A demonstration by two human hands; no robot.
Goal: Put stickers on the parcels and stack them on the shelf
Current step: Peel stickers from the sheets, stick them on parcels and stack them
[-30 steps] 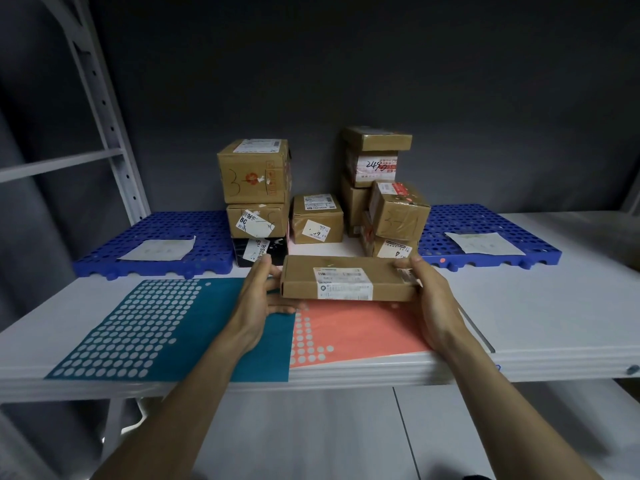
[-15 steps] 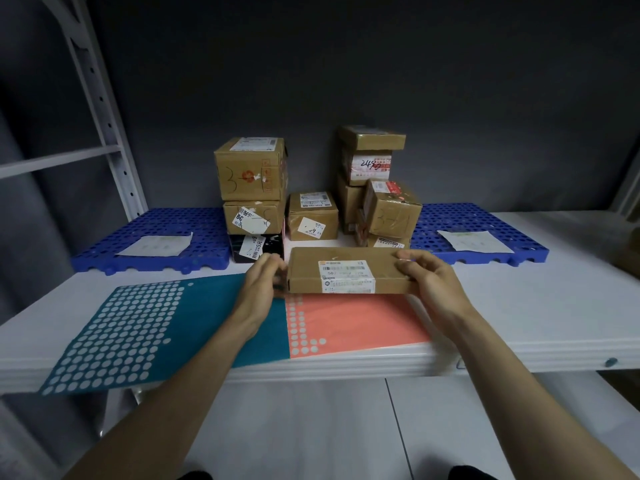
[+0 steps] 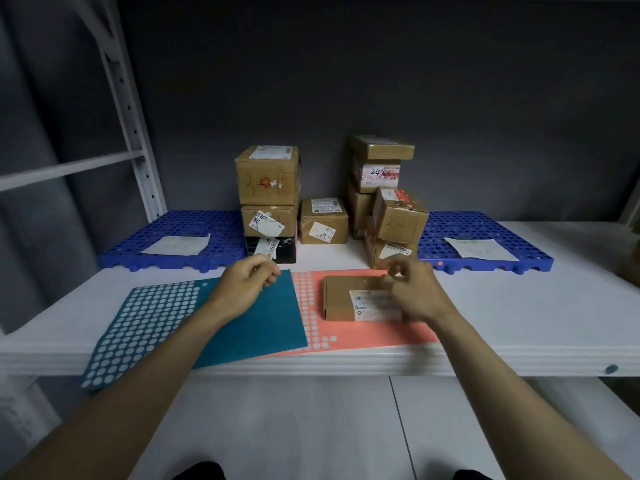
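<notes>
The flat parcel (image 3: pixel 360 299) lies on the pink sheet (image 3: pixel 363 336). It looks light and stiff; best taken by its short ends. Both hands (image 3: pixel 247 284) (image 3: pixel 414 292) hover, loosely curled, holding nothing visible.

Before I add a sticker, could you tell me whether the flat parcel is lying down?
Yes: the flat brown cardboard parcel lies label-up on the salmon sticker sheet.

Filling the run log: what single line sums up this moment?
flat brown cardboard parcel: lying on coral sticker sheet | right hand: over parcel | left hand: over teal sticker sheet
</notes>
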